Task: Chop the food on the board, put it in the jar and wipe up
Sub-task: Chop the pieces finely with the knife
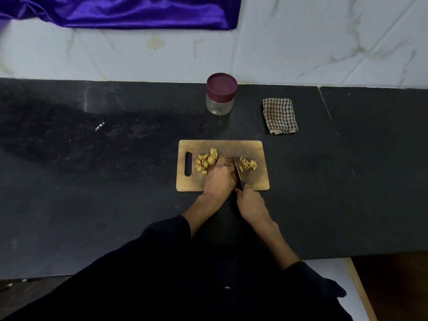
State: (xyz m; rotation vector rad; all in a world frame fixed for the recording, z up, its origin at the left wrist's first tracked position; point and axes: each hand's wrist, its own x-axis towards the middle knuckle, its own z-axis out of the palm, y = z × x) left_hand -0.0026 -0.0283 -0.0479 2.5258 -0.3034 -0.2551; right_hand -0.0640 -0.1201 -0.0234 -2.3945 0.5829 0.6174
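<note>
A wooden cutting board (259,181) lies on the black counter (92,181). Yellow-brown food pieces (206,162) are heaped on its left half, and a smaller cut pile (249,165) lies to the right of the blade. My left hand (218,179) rests on the board with fingers curled over a piece of food beside the blade; that piece is mostly hidden. My right hand (251,201) grips the dark handle of a knife (237,170), whose blade points away from me and sits down on the board. A glass jar (220,105) with a maroon lid stands behind the board, closed.
A folded checked cloth (279,115) lies at the back right of the counter. Purple fabric (129,12) hangs over the marble wall at the top left. The counter's front edge (370,254) runs close to my body.
</note>
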